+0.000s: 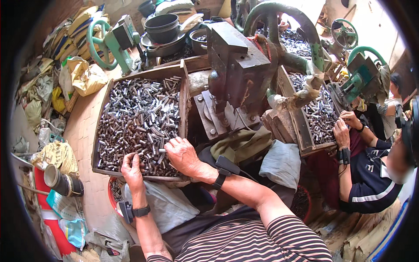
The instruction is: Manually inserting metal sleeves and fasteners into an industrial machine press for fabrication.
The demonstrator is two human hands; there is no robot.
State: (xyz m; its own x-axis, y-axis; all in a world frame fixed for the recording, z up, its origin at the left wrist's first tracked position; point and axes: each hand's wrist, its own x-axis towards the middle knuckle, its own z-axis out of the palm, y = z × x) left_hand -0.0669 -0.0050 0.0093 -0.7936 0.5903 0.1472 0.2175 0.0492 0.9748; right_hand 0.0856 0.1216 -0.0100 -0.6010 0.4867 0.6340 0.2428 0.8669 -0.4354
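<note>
A shallow wooden tray [184,100] full of short metal tubes [142,111], some shiny and some rusty brown, lies in front of me. At its near edge my left hand [132,169] has its fingers curled together over the tubes; what they hold, if anything, is hidden. My right hand [181,153] is closed at the tray's near right corner, pinching one short silvery tube [162,150] that sticks out to the left of the fingertips. Both wrists wear dark straps with small devices.
A dark hand press [238,65] with a large handwheel [279,13] stands just right of the tray. On the right a co-worker [371,174] handles tubes at another wooden tray [301,131]. A green press [118,41], black basins [162,28] and piled sacks [80,26] stand beyond.
</note>
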